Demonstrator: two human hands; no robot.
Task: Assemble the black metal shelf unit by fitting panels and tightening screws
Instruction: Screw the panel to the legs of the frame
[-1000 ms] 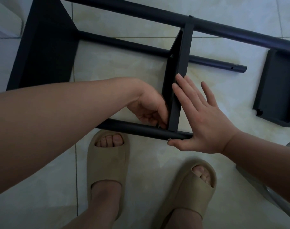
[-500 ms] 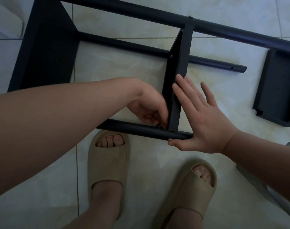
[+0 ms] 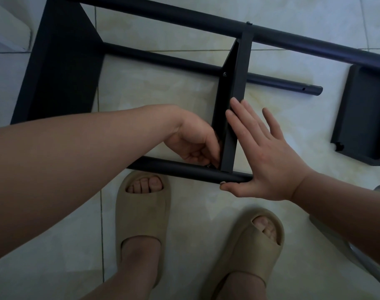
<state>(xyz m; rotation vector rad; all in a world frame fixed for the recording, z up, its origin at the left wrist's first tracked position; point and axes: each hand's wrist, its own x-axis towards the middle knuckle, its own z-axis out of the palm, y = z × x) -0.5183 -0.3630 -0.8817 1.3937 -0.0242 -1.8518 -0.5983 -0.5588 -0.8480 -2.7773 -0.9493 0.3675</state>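
While the shelf unit (image 3: pixel 61 68) is lying on its side on the floor (image 3: pixel 158 92), the right hand (image 3: pixel 267 161) is pressing flat, fingers straight, against the middle panel (image 3: pixel 234 118). Its thumb is hooking under the near tube (image 3: pixel 174 166), likely bracing the joint square. The left hand (image 3: pixel 193 144) is pinching a small screw (image 3: pixel 208 166) at the panel's lower corner, apparently threading it in. 1 loose panel (image 3: pixel 364 113) is lying at right.

Almost nothing has moved. The left forearm (image 3: pixel 76 161) has dropped slightly toward the elbow, uncovering a little more of the wide black metal end panel (image 3: pixel 61 79) near the tiled floor's (image 3: pixel 163 89) far left edge.
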